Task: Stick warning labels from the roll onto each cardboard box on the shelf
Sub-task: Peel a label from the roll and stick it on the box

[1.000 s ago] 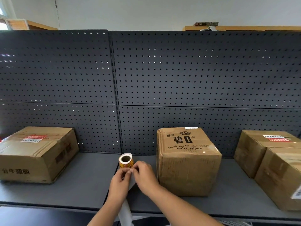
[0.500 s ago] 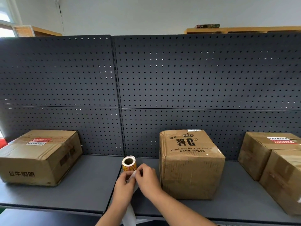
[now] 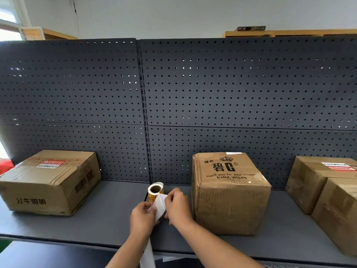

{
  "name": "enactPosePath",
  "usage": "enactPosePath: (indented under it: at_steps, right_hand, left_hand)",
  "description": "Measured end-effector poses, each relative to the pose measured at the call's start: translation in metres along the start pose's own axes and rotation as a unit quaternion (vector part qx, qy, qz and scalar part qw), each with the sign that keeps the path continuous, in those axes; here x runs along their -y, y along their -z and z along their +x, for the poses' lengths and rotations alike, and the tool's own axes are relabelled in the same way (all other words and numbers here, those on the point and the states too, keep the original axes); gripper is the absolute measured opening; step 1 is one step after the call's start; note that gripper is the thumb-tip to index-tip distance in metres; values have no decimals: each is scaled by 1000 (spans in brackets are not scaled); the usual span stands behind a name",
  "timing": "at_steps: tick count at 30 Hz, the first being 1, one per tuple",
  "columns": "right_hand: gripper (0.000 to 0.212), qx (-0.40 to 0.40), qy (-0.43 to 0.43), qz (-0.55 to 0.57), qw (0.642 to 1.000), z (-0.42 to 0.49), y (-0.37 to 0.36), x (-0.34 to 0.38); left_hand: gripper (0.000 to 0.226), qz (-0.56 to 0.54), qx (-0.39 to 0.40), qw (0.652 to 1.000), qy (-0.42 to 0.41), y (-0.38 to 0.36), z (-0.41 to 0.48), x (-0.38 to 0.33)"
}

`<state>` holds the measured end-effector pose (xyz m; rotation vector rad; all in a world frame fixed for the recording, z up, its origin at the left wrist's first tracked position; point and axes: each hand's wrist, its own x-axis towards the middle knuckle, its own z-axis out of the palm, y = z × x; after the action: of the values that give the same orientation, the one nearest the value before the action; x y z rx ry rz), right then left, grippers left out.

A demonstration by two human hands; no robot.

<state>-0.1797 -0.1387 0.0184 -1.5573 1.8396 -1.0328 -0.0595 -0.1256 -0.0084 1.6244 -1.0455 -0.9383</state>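
The cardboard box [image 3: 229, 196] at 3 o'clock of my hands reads "Thank you for your choice baby wipes". The yellow label roll [image 3: 155, 190] is at 12 o'clock over the dark shelf [image 3: 100, 219], its round core facing me. The fingers of my left hand [image 3: 142, 219] and right hand [image 3: 178, 206] pinch its smooth white strip [image 3: 160, 206], which trails toward 6 o'clock.

Dark grey perforated metal back panels [image 3: 231, 89], joined at a vertical upright [image 3: 143, 113], stand before a pale painted wall [image 3: 154, 14]. A light wooden furniture top [image 3: 289, 33] shows above the panels at right, carrying a flat dark object [image 3: 251, 28]; a bright window [image 3: 7, 18] lies at upper left.
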Motion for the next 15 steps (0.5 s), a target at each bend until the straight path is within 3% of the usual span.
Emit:
enactPosePath:
  at_steps: [10, 15]
  right_hand:
    - [11, -56, 24, 12, 998, 4, 16, 22]
    - [10, -61, 43, 25, 997, 6, 24, 26]
  left_hand:
    - [16, 77, 15, 997, 6, -1, -1, 1]
    - [25, 116, 18, 993, -34, 1, -7, -8]
